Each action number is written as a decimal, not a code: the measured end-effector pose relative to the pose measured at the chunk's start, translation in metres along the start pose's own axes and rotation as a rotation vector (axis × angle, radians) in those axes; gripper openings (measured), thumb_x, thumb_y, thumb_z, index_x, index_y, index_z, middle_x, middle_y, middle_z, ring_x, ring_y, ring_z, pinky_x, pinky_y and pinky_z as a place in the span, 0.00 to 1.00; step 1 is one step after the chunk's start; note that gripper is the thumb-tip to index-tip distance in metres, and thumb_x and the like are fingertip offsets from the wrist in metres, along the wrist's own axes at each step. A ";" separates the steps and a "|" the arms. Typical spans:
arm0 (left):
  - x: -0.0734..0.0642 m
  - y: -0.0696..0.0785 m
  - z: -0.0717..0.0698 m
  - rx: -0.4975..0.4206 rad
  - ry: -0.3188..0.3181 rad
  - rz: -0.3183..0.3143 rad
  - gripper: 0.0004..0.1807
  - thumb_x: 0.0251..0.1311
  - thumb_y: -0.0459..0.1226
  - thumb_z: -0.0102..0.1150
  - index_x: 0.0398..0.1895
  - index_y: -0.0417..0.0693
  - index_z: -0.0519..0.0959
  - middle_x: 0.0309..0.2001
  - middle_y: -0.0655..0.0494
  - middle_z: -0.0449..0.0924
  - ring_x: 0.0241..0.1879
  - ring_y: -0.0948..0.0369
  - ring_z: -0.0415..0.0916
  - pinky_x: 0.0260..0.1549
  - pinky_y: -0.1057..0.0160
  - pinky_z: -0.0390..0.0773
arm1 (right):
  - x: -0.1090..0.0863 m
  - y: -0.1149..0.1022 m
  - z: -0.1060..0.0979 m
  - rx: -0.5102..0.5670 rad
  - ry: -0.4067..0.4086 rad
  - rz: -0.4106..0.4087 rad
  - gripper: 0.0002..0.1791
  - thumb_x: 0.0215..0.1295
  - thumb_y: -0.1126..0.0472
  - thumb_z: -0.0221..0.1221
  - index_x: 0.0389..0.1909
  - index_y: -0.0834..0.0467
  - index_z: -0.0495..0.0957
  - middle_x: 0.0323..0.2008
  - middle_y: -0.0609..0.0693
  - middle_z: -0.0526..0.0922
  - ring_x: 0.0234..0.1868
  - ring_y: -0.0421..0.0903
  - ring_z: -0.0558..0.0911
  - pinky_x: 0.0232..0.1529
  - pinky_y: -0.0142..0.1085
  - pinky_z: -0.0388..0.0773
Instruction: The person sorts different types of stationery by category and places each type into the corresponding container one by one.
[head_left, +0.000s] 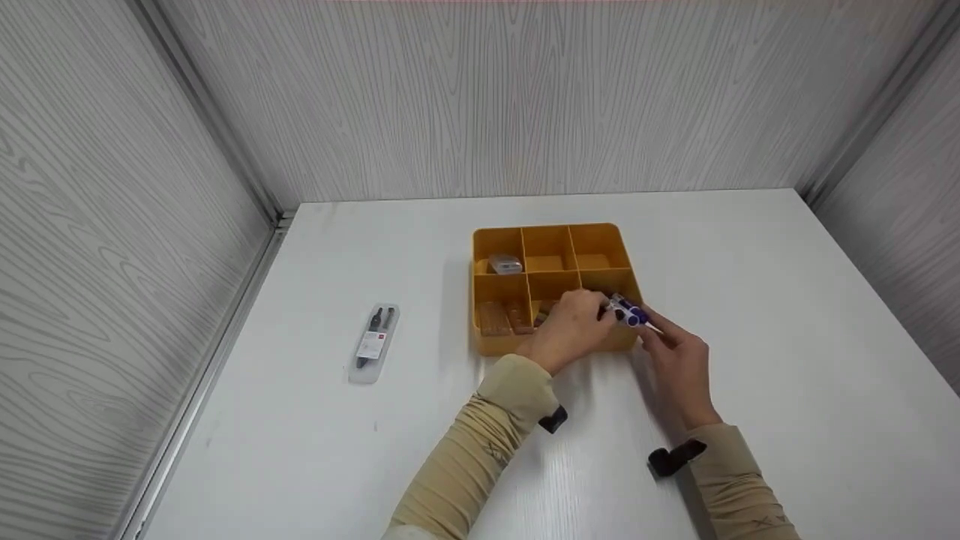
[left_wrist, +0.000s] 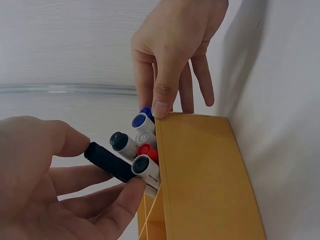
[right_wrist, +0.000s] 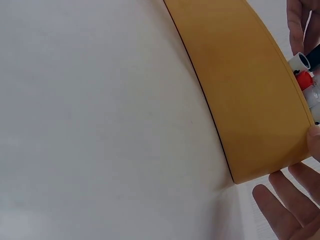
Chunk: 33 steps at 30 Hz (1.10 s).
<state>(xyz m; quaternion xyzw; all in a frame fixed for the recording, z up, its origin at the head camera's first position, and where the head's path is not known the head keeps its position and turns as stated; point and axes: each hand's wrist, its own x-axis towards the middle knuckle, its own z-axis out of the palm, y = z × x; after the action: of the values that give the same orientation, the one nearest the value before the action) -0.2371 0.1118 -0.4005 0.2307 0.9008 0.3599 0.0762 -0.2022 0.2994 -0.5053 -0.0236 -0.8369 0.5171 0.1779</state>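
Note:
My left hand (head_left: 568,322) is over the front right of a yellow compartment tray (head_left: 496,343). Between its thumb and fingertips it pinches a black marker (left_wrist: 111,162), seen in the left wrist view. Several whiteboard markers (head_left: 628,312) with blue, red and dark ends stand leaning in the front right compartment, close beside it. At that corner, my right hand (head_left: 679,367) grips the tray, thumb on the front rim (left_wrist: 165,114) next to a blue-ended marker (left_wrist: 142,120). Its other fingers (right_wrist: 280,210) extend past the corner. The markers' lower parts are hidden inside.
A clear case (head_left: 373,343) with a compass set lies on the white table (head_left: 285,450), left of the tray. In the back left compartment sits a small clear box (head_left: 505,264). Flat clear items (head_left: 495,319) fill the front left one. Pale wood-grain panels (head_left: 480,97) enclose the table.

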 end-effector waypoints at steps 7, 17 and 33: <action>0.001 -0.001 0.007 0.166 0.042 0.032 0.13 0.73 0.39 0.51 0.49 0.43 0.82 0.43 0.52 0.82 0.38 0.64 0.75 0.37 0.72 0.77 | 0.000 -0.005 0.000 -0.015 0.003 0.003 0.22 0.70 0.60 0.59 0.64 0.52 0.76 0.59 0.55 0.81 0.41 0.34 0.85 0.41 0.20 0.79; -0.007 -0.004 0.010 0.209 0.052 0.071 0.15 0.72 0.36 0.53 0.58 0.44 0.78 0.53 0.52 0.80 0.50 0.62 0.78 0.52 0.68 0.79 | 0.001 0.008 0.001 0.042 0.000 -0.012 0.23 0.70 0.53 0.59 0.64 0.48 0.75 0.61 0.51 0.80 0.50 0.53 0.86 0.43 0.24 0.82; -0.025 0.000 -0.006 0.195 0.116 0.143 0.18 0.69 0.31 0.53 0.61 0.46 0.77 0.57 0.50 0.78 0.53 0.58 0.77 0.56 0.65 0.78 | 0.002 0.008 0.001 -0.010 0.013 -0.007 0.22 0.69 0.54 0.60 0.63 0.46 0.76 0.57 0.52 0.83 0.44 0.52 0.88 0.37 0.32 0.84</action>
<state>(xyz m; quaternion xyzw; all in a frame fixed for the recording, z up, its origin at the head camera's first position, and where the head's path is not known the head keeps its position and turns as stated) -0.2168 0.0966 -0.3966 0.2795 0.9156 0.2881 -0.0245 -0.2051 0.3025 -0.5118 -0.0249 -0.8385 0.5119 0.1850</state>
